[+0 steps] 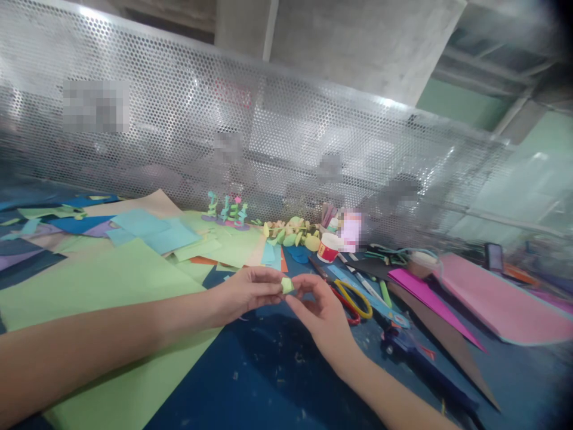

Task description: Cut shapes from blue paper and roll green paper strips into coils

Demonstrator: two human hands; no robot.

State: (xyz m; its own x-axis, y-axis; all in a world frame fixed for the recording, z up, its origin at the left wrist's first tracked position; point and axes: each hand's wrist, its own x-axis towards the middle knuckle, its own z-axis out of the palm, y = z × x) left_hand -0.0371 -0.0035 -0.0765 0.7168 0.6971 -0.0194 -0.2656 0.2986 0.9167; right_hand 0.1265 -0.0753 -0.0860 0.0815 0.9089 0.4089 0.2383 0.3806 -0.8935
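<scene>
A small folded piece of pale green paper [287, 286] is held up above the blue tabletop, in the middle of the view. My left hand [246, 292] pinches its left side between thumb and fingers. On the other side, the thumb and index fingertip of my right hand [324, 313] close around the piece's right edge. Under my left forearm lies a large light green paper sheet [111, 298]. Just right of my right hand are scissors with yellow and red handles [358, 298].
A dark blue glue gun [421, 364] lies at the right, near a light blue ruler [371, 295] and pink sheets [501, 298]. Behind stand small paper plant models [228, 209], yellow-green paper pieces [293, 232] and a red-white tub [329, 248]. A perforated metal screen [179, 113] closes the back.
</scene>
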